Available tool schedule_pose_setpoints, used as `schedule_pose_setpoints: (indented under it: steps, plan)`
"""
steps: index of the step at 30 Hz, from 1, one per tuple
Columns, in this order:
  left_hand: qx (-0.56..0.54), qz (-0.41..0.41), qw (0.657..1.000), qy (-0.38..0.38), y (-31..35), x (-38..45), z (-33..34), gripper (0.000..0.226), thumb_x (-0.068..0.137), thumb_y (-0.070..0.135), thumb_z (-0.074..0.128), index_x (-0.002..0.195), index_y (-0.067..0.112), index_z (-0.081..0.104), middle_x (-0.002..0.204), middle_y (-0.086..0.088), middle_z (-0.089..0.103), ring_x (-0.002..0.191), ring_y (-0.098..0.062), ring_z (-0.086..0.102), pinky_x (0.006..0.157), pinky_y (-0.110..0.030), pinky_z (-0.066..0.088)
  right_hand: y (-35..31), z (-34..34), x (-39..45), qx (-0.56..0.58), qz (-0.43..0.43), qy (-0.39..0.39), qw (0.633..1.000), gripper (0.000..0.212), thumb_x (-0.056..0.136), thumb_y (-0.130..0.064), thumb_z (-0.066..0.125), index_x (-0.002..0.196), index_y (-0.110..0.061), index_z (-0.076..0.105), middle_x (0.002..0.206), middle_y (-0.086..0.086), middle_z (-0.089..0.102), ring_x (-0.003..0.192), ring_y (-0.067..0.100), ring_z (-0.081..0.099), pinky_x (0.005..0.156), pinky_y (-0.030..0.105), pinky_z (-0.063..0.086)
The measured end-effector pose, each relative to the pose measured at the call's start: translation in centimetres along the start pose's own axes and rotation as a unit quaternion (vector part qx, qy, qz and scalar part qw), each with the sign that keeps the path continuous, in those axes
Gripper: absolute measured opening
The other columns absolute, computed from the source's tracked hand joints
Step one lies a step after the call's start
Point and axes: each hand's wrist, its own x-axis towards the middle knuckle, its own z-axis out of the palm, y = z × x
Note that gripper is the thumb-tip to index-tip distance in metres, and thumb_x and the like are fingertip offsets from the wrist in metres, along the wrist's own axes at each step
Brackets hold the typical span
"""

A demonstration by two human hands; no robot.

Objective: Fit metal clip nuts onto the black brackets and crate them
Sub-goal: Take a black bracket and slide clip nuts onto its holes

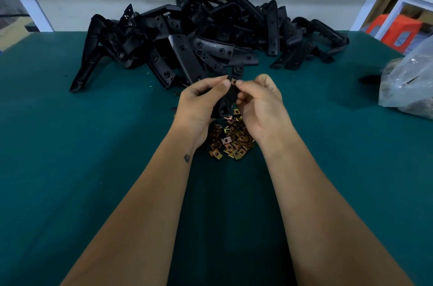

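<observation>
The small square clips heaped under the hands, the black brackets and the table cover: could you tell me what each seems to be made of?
Clip nuts: thin stamped metal, apparently with a yellowish plating, judging by the brassy, iridescent glints. Black brackets: likely moulded plastic, semi-matt with soft highlights and formed screw holes. Table cover: a teal mat, dull and even; whether rubber or fabric is unclear.

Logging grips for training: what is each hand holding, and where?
Left hand grips a black bracket around its middle. Right hand pinches a clip nut at the bracket's upper edge.

Looks like a factory assembly bench: green-covered worktable [70,168], heaped black brackets [199,35], loose clip nuts [230,142], bagged parts [407,81].
</observation>
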Motion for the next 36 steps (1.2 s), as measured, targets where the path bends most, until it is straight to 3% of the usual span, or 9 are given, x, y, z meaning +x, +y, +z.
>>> schedule_pose_setpoints:
  steps: [8, 13, 19, 22, 27, 36]
  plan:
    - [-0.008, 0.015, 1.0, -0.02, -0.1, -0.1, 0.1, 0.012, 0.094, 0.013, 0.064, 0.097, 0.02, 0.073, 0.103, -0.002, 0.073, 0.09, -0.011, 0.07, 0.073, -0.024, 0.055, 0.2, 0.4, -0.2, -0.014, -0.024, 0.028, 0.999, 0.04, 0.088, 0.007, 0.058, 0.067, -0.019, 0.037, 0.06, -0.005, 0.055, 0.053, 0.004, 0.05, 0.054, 0.019, 0.044]
    - [-0.092, 0.009, 0.995, -0.043, 0.0, 0.1, 0.2, 0.02, 0.098, 0.014, 0.058, 0.095, 0.021, 0.076, 0.101, -0.002, 0.076, 0.093, -0.014, 0.071, 0.076, -0.026, 0.057, 0.7, 1.5, -0.7, -0.1, -0.084, 0.066, 0.989, 0.018, 0.093, -0.009, 0.059, 0.075, -0.014, 0.059, 0.071, -0.001, 0.06, 0.069, 0.013, 0.055, 0.067, 0.03, 0.047]
    - [-0.113, 0.021, 0.993, -0.039, 0.0, 0.0, 0.2, 0.025, 0.101, 0.008, 0.05, 0.099, 0.017, 0.073, 0.095, 0.0, 0.076, 0.088, -0.012, 0.072, 0.071, -0.023, 0.057, 1.5, 1.7, -1.5, -0.357, -0.219, 0.068, 0.906, 0.022, 0.092, -0.027, 0.064, 0.077, -0.01, 0.065, 0.07, -0.011, 0.061, 0.068, 0.002, 0.055, 0.064, 0.023, 0.046]
    - [-0.109, 0.014, 0.994, -0.029, 0.0, 0.0, 0.1, 0.026, 0.1, 0.007, 0.052, 0.096, 0.019, 0.075, 0.094, -0.002, 0.076, 0.086, -0.014, 0.073, 0.07, -0.025, 0.057, 1.7, 1.7, -1.7, -0.464, -0.238, 0.077, 0.849, 0.023, 0.089, -0.041, 0.065, 0.087, -0.018, 0.066, 0.083, -0.01, 0.065, 0.08, 0.006, 0.06, 0.071, 0.031, 0.052]
    - [-0.095, 0.02, 0.995, -0.016, -0.2, 0.1, 0.3, 0.029, 0.1, 0.004, 0.05, 0.094, 0.019, 0.074, 0.094, -0.004, 0.076, 0.086, -0.015, 0.072, 0.073, -0.027, 0.058, 1.6, 1.8, -1.7, -0.577, -0.283, 0.117, 0.757, 0.034, 0.088, -0.048, 0.062, 0.083, -0.015, 0.06, 0.08, -0.006, 0.061, 0.073, 0.013, 0.056, 0.061, 0.032, 0.047]
    - [-0.078, 0.022, 0.997, -0.008, -0.6, 0.2, 0.6, 0.028, 0.098, 0.003, 0.055, 0.089, 0.02, 0.074, 0.088, 0.0, 0.076, 0.079, -0.011, 0.072, 0.065, -0.024, 0.057, 1.2, 1.4, -1.4, -0.588, -0.3, 0.128, 0.74, 0.037, 0.088, -0.04, 0.063, 0.066, -0.018, 0.042, 0.065, -0.009, 0.045, 0.06, 0.012, 0.042, 0.053, 0.029, 0.027]
